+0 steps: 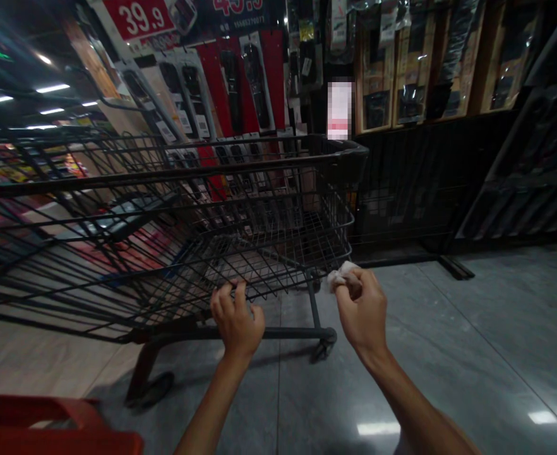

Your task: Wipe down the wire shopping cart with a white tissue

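Beside one cart [174,208], left hand [237,323] gripping wire, right hand [361,309] holding one cloth [339,275]

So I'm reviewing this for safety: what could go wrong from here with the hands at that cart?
The left hand curls its fingers over a wire of the shopping cart, which stands on wheels; if it rolls, they might get pinched. The right hand pinches a crumpled white cloth by the basket's corner; it could snag on the wire or drop.
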`<state>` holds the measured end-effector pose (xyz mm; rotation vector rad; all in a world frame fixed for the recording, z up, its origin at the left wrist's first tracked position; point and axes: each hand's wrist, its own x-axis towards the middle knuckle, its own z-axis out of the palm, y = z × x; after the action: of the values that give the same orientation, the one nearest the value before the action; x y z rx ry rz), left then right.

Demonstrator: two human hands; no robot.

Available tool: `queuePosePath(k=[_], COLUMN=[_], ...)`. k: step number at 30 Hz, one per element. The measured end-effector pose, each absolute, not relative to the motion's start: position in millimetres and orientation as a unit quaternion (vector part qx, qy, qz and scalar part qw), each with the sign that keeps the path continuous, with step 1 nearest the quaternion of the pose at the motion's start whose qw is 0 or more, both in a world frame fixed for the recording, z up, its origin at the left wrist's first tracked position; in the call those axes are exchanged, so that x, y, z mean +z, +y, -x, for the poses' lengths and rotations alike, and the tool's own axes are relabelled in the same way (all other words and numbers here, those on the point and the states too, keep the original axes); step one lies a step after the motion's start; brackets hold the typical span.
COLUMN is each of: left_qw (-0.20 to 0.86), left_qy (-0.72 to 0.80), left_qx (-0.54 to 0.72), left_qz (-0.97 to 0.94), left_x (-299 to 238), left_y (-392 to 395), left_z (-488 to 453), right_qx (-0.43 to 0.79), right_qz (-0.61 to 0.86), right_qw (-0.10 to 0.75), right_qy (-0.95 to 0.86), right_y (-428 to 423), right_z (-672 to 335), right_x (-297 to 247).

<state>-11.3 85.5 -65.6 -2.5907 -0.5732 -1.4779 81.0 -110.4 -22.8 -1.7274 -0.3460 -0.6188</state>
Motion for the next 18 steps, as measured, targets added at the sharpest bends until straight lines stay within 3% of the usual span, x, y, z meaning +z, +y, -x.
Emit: queuePosePath(k=[11,18], left_qw=[0.076,0.084], left_qy=[-0.178,-0.189], left_qx=[-0.466,-0.446], left_qz=[0.863,0.871], left_x=[-63.2,-62.6], left_y=[86.4,85.3], left_z=[15.4,16.3], right_qx=[-0.262,-0.296], right_qz=[0.784,0.792], right_qw=[0.497,0.502], right_qy=[-0.262,-0.181], right_y=[-110.2,-145.7], right_z=[-99.0,-117.2], right_x=[-38.9,-35.0])
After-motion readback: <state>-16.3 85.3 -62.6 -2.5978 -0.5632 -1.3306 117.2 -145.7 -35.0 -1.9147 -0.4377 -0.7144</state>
